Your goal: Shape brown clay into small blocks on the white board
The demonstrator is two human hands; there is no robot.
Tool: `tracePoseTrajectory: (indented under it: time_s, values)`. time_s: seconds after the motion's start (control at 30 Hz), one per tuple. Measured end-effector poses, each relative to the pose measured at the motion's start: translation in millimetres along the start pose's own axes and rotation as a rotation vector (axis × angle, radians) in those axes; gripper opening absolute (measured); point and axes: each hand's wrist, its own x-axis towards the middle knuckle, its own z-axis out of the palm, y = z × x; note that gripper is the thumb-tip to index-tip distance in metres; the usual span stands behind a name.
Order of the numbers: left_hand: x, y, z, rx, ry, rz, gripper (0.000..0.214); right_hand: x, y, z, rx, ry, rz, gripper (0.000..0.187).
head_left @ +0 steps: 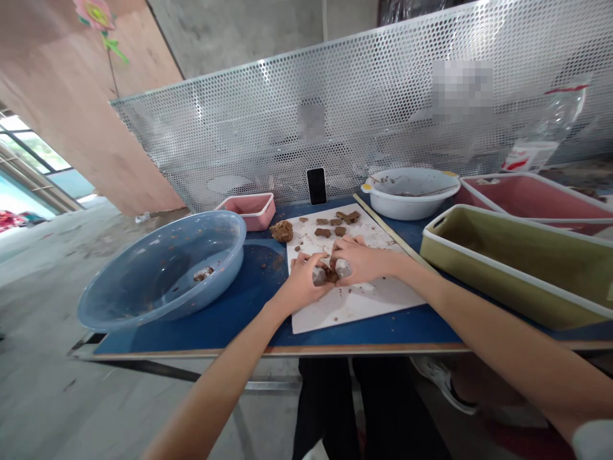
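Over a white board (pixel 354 308), my left hand (pixel 301 284) curls its fingers round a whitish-grey lump (pixel 318 276). My right hand (pixel 364 260) closes on a similar whitish-grey lump (pixel 343 268), facing the left one. Crumbly brown clay-like material (pixel 330 275) shows between the two lumps; fingers hide part of it. What the lumps are made of cannot be told. Beyond my hands, several small brown pieces (pixel 322 232) lie on the board. A larger rough brown clump (pixel 281 231) sits at its left edge.
A large blue basin (pixel 163 306) overhangs the blue table (pixel 215 332) at left. Behind stand a small pink tub (pixel 258 217), a phone (pixel 317 186) and a white basin (pixel 407 206). A strip (pixel 397 236), olive trough (pixel 498 281) and pink trough (pixel 550 204) are at right, before a perforated panel (pixel 249 128).
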Motion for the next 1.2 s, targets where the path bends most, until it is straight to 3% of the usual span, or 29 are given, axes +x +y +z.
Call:
tracePoseTrajectory:
  time_s: [0.57,0.77,0.83,0.93,1.07,1.2]
  values:
    - [0,-1,-0.4,-0.004,-0.003,-0.002,0.071,1,-3,0,-0.005,-0.031,0.001,0.031]
    - [-1,-5,-2.1,-0.006,-0.006,-0.003,0.072,-2,1,-6,0.005,-0.017,0.003,0.046]
    - [-2,-8,-1.9,-0.013,0.012,0.003,0.072,-3,2,-8,0.025,-0.006,-0.004,0.041]
    - [-1,-15,-0.5,-0.006,0.077,0.030,0.061,-2,1,-9,0.034,0.015,-0.016,0.027]
    - [2,-21,1.5,0.027,0.160,0.050,0.040,0,0,-7,0.041,0.022,-0.039,0.023]
    - [3,-21,1.4,0.051,0.185,0.049,0.036,2,1,-4,0.047,0.029,-0.063,0.019]
